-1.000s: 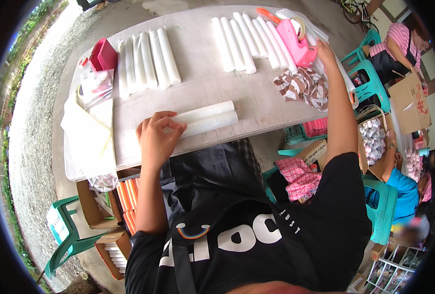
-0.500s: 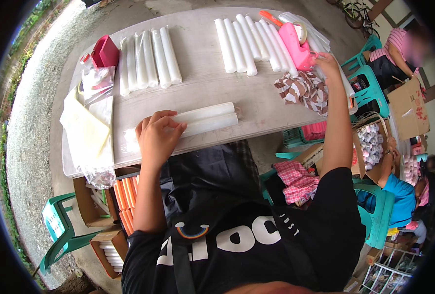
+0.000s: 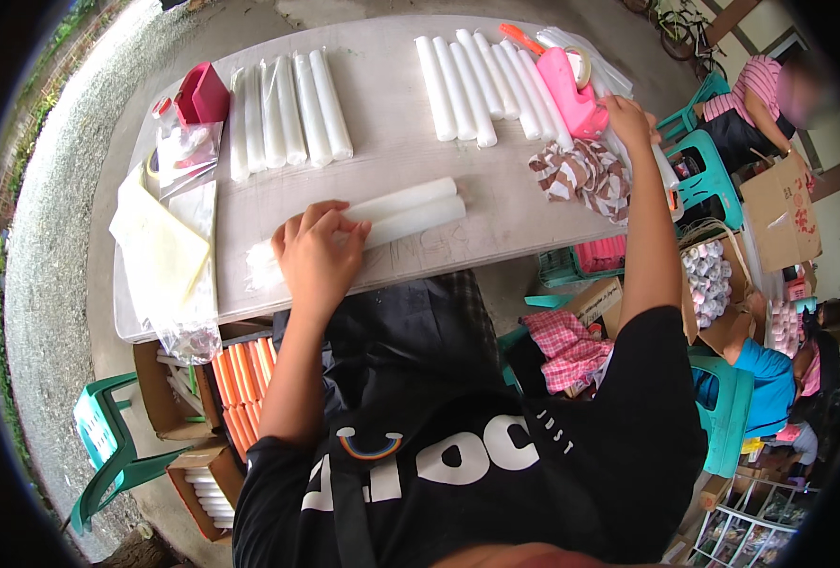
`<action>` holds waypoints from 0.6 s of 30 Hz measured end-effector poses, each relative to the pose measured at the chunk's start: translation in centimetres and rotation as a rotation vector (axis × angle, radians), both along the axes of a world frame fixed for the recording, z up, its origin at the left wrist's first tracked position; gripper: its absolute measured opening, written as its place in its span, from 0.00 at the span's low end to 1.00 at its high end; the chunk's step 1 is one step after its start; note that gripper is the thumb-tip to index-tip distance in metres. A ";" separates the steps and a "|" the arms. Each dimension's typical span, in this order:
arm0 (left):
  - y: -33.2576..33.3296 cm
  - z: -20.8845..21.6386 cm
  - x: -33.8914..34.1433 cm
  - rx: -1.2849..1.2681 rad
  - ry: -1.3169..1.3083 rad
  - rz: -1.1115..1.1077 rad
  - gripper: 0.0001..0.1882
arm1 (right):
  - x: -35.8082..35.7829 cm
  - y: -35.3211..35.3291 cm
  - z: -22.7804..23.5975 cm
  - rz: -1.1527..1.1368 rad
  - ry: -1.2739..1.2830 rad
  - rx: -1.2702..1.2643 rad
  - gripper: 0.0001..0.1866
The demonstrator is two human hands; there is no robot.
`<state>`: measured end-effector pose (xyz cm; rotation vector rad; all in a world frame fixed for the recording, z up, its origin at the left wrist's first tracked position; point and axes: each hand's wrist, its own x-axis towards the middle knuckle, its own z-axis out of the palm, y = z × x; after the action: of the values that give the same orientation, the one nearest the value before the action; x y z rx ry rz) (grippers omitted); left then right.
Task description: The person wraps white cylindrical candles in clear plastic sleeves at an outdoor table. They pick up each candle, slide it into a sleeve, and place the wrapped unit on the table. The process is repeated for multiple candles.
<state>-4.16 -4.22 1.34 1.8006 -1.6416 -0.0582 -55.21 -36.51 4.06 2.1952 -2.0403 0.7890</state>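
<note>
Two white candles point(image 3: 411, 210) in clear plastic film lie side by side near the table's front edge. My left hand point(image 3: 321, 254) rests over their left end, fingers curled down and thumb close to the forefinger. Loose film spreads out beneath that hand. At the far right stands a pink tape dispenser point(image 3: 571, 95) carrying a roll of tape point(image 3: 583, 68). My right hand point(image 3: 628, 123) is closed at the dispenser's near end, its fingertips pinched; what they grip is too small to make out. A brown-and-white patterned cloth point(image 3: 583, 180) lies crumpled beside my right forearm.
Wrapped white candles point(image 3: 287, 112) lie in a row at back left, and more candles point(image 3: 486, 85) at back right. A dark pink dispenser point(image 3: 202, 95) and plastic bags point(image 3: 160, 237) occupy the left side. Boxes point(image 3: 169, 388), green chairs point(image 3: 122, 445) and other people surround the table.
My left hand has shifted slightly right and its fingers have curled further over the wrapped candles. The right hand has stayed at the dispenser, moving only a little.
</note>
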 end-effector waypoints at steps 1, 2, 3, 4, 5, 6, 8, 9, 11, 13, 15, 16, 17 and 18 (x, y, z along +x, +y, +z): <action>-0.3 -0.2 -0.4 -0.007 -0.012 0.026 0.10 | 1.2 -0.5 -0.2 -0.083 -0.052 0.078 0.12; -0.5 -0.2 -0.7 -0.018 -0.026 0.051 0.10 | 3.1 -0.9 0.3 -0.167 -0.103 0.153 0.12; -0.4 0.1 -0.9 0.018 -0.017 0.045 0.11 | 3.5 -1.3 0.6 -0.154 -0.218 0.215 0.13; -0.5 0.2 -1.0 0.011 -0.015 0.039 0.11 | 3.9 -1.6 1.0 -0.150 -0.332 0.272 0.14; -0.4 0.1 -0.8 0.005 -0.013 0.036 0.11 | 3.9 -1.6 1.2 -0.040 -0.515 0.321 0.17; -0.4 0.1 -0.8 -0.001 -0.011 0.031 0.11 | 4.1 -1.6 1.3 0.070 -0.696 0.369 0.21; -0.3 -0.2 -0.9 -0.033 -0.021 0.040 0.10 | 3.7 -1.1 1.6 0.002 -0.703 0.326 0.21; -0.4 -0.4 -0.9 -0.056 -0.022 0.043 0.10 | 2.8 -0.9 1.7 -0.042 -0.651 0.293 0.21; -0.4 -0.4 -0.9 -0.068 -0.034 0.053 0.10 | 1.9 0.2 1.4 -0.076 -0.582 0.290 0.20; -0.3 -0.4 -0.8 -0.077 -0.043 0.059 0.10 | 1.3 2.6 0.9 -0.071 -0.535 0.342 0.17; -0.6 -0.5 -1.0 -0.083 -0.041 0.052 0.09 | 1.7 3.5 0.0 -0.240 -0.298 0.238 0.16; -0.6 -0.6 -1.1 -0.083 -0.040 0.048 0.09 | 2.0 3.8 -0.5 -0.274 -0.228 0.185 0.14; -0.6 -0.6 -1.3 -0.083 -0.033 0.041 0.10 | 2.0 4.1 -1.2 -0.313 -0.156 0.134 0.13; -0.5 -0.6 -1.1 -0.078 -0.037 0.049 0.10 | 3.9 4.9 -0.7 -0.376 -0.035 0.081 0.13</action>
<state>-5.24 -4.76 0.74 1.7918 -1.6023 0.0612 -51.27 -31.57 3.39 1.7538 -2.4349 0.7146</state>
